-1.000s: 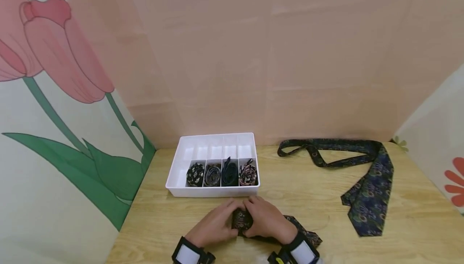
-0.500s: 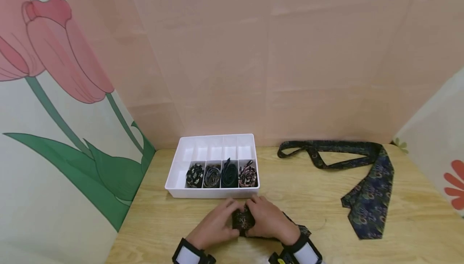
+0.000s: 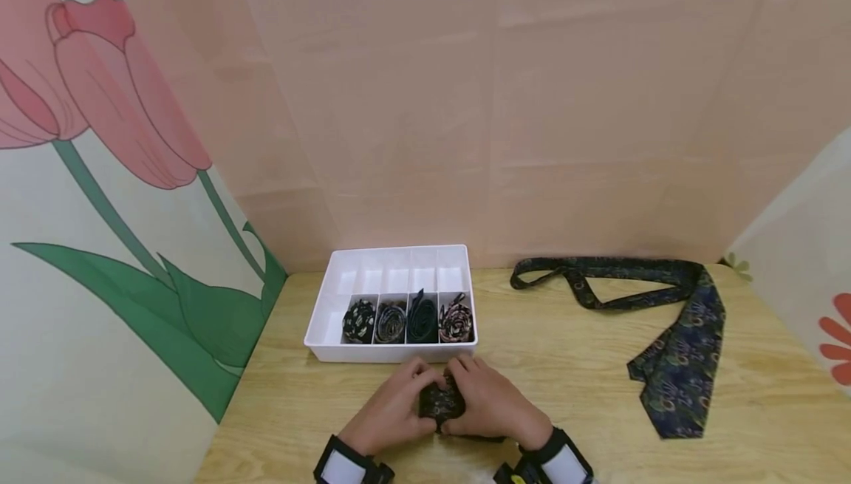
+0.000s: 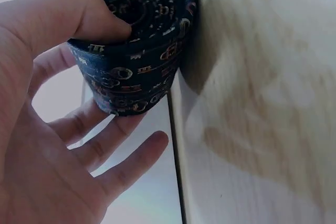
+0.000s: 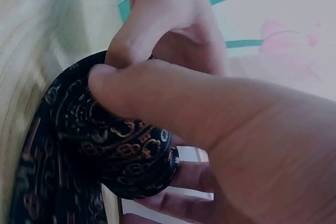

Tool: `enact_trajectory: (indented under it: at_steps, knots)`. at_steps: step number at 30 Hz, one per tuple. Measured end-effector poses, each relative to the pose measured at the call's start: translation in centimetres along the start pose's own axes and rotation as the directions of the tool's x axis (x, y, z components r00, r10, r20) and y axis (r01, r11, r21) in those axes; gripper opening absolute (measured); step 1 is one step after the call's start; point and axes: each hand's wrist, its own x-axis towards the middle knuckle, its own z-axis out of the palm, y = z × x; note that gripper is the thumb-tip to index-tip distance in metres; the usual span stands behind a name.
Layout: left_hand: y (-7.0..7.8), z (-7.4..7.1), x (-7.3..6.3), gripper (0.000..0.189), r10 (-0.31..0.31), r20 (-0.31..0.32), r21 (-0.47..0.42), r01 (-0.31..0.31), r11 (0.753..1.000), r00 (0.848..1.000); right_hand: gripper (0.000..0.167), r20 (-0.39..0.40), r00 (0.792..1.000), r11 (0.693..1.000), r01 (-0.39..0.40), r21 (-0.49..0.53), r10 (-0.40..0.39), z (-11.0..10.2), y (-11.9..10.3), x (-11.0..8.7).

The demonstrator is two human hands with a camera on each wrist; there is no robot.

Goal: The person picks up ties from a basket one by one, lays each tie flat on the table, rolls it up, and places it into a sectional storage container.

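A dark necktie with a small key-like pattern is wound into a thick roll [image 3: 441, 400] near the table's front. My left hand [image 3: 396, 408] grips the roll from the left, its thumb [image 4: 107, 22] on the coiled end and fingertips on the far side. From the right my right hand [image 3: 493, 403] holds the same roll between thumb [image 5: 152, 85] and fingers. In the right wrist view, an unrolled tail [image 5: 39, 177] runs off the roll along the table. The head view has most of that tail hidden under the right hand and wrist.
Just beyond the hands stands a white divided box [image 3: 392, 353]. Several rolled ties, such as a dark green one [image 3: 422, 321], fill front compartments. A navy patterned tie [image 3: 685, 373] lies unrolled on the wooden table [image 3: 565, 366] at right. A wall rises behind.
The tie's loose tail has drawn in leftward and now barely shows past the right wrist. Both hands stay around the roll, which has turned and shifted slightly left.
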Motion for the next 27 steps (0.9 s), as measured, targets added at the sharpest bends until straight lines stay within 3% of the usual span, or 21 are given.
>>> enact_trajectory:
  at_steps: [4, 8, 11, 15, 20, 27]
  knots:
    - [-0.1, 0.2, -0.1, 0.071, -0.017, 0.035, -0.042, 0.018, 0.999, 0.999, 0.063, 0.028, 0.999, 1.0, -0.031, -0.006, 0.031, -0.1, 0.2, -0.1]
    - [-0.2, 0.6, -0.1, 0.073, -0.042, 0.072, -0.058, 0.047, 0.997, 0.997, 0.074, 0.042, 0.999, 0.999, -0.018, -0.027, 0.02, -0.1, 0.7, -0.3]
    - [-0.2, 0.4, -0.1, 0.069, -0.064, 0.031, -0.028, 0.065, 0.997, 0.997, 0.086, 0.048, 0.999, 1.0, -0.006, 0.014, 0.005, -0.3, 0.8, -0.3]
    - [-0.4, 0.2, -0.1, 0.066, -0.08, -0.032, 0.004, 0.08, 0.997, 0.996, 0.089, 0.044, 0.998, 0.999, -0.054, 0.005, 0.054, -0.3, 1.4, -0.2]
    - [-0.4, 0.2, 0.0, 0.064, -0.078, -0.048, 0.028, 0.08, 0.996, 0.996, 0.074, -0.011, 0.997, 0.996, -0.076, -0.052, 0.075, -0.4, 2.3, -0.3]
    - [0.0, 0.4, 0.4, 0.063, -0.004, -0.079, 0.141, 0.015, 0.99, 0.997, 0.067, -0.008, 0.999, 0.997, -0.035, 0.066, 0.036, -1.0, 1.3, 0.0]
